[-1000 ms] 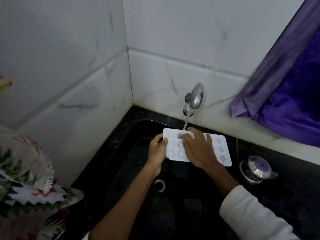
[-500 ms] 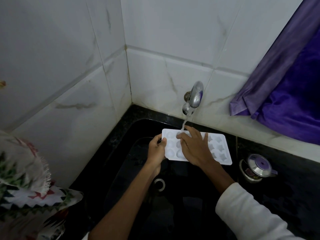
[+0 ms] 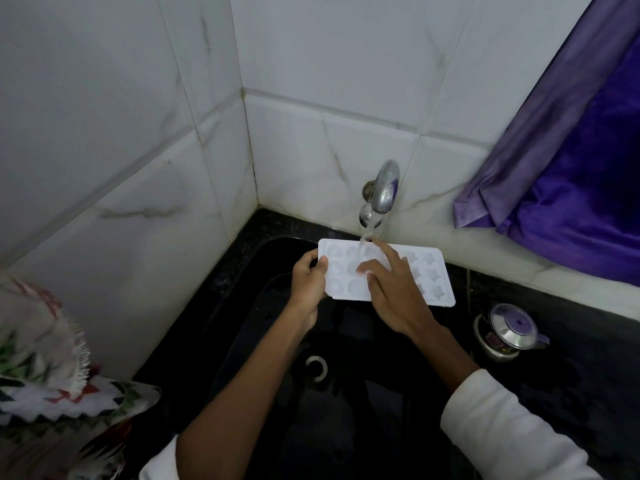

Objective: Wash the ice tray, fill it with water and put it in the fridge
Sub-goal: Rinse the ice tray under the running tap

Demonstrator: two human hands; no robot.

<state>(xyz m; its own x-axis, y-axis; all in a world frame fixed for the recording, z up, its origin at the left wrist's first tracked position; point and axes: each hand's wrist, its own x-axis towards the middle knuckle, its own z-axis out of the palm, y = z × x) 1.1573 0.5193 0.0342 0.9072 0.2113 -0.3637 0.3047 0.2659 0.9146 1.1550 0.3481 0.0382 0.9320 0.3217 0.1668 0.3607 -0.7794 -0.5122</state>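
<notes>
- While water runs out of the steel tap (image 3: 382,192) in a thin stream (image 3: 365,233), the white ice tray (image 3: 433,271) is right under it, held roughly flat above the black sink (image 3: 277,341). The water lands on the back row of moulds, left of the tray's middle.
- Left hand (image 3: 308,282) has the tray by its left short edge, thumb on top of the rim and the other fingers curled underneath, so that's a proper grip.
- Right hand (image 3: 394,296) lies on top of the tray around the middle, fingers straight and spread out, not gripping anything. Its index finger reaches toward the back edge and ends just beside where the water hits. The other fingertips rest on the moulds further forward.
- Moulds at the left end look roundish, and the ones at the right end are star shaped. Honestly can't tell how much water is sitting in them.
- Both forearms come in from the bottom of the view, with a white sleeve (image 3: 502,427) pushed up on the right one.
- Drain ring (image 3: 317,368) shows down in the basin, between the two forearms.
- On the black counter (image 3: 588,341) right of the sink there's a small steel pot (image 3: 509,332) with its lid on, well apart from the tray.
- Purple curtain (image 3: 571,168) hangs at the upper right, over the white marble-look wall tiles (image 3: 138,133).
- Patterned cloth (image 3: 45,393) with a fringed edge sits at the bottom left.
</notes>
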